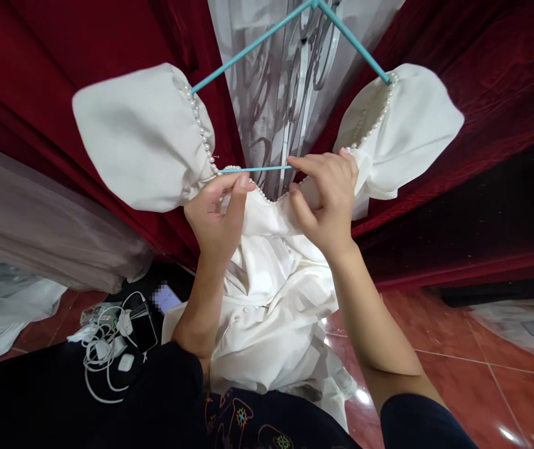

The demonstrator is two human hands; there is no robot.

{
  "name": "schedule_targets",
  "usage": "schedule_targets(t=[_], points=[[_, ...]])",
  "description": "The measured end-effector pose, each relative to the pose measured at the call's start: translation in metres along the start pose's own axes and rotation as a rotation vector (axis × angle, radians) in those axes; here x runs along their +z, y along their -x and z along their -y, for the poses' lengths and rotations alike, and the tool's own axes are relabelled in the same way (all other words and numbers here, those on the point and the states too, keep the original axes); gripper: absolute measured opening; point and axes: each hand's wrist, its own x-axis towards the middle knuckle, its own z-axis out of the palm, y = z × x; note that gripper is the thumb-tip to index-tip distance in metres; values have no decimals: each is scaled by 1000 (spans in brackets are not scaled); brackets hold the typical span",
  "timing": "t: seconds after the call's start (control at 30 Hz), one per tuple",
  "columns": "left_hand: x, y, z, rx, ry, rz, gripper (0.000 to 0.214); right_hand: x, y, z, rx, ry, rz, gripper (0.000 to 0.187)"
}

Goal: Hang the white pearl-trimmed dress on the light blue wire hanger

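A white dress (271, 349) with pearl-edged neckline and puffed sleeves (136, 137) hangs down in front of me. A thin turquoise clothes hanger (257, 47) is inside its shoulders, and its lower bar crosses just above the neckline. My left hand (220, 215) is closed at the left side of the bodice, thumb and forefinger together just under the bar. On the right side, my right hand (327, 196) is curled over the neckline edge, its forefinger at the bar and its thumb lower on the fabric. The other left fingertips are hidden behind the cloth.
Dark red drapes (28, 75) hang on both sides, with sheer white fabric (271, 93) between them. At lower left, white cables (101, 355), a phone (144, 330) and a small white case (126, 362) lie on a black surface. Reddish floor tiles (453, 337) show at right.
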Motion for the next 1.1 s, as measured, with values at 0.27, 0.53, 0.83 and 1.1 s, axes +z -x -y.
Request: schedule_targets(t=[0.27, 0.53, 0.83, 1.1], points=[[-7, -29, 14, 506, -102, -39, 18, 14, 1, -17, 79, -17, 27, 35], [-16, -95, 56, 383, -349, -43, 77, 19, 2, -20, 37, 62, -6, 36], [-80, -136, 75, 330, -195, -238, 29, 2, -9, -15, 71, 50, 139, 35], [-92, -66, 93, 112, -73, -36, 13, -11, -15, -4, 112, 86, 228, 35]])
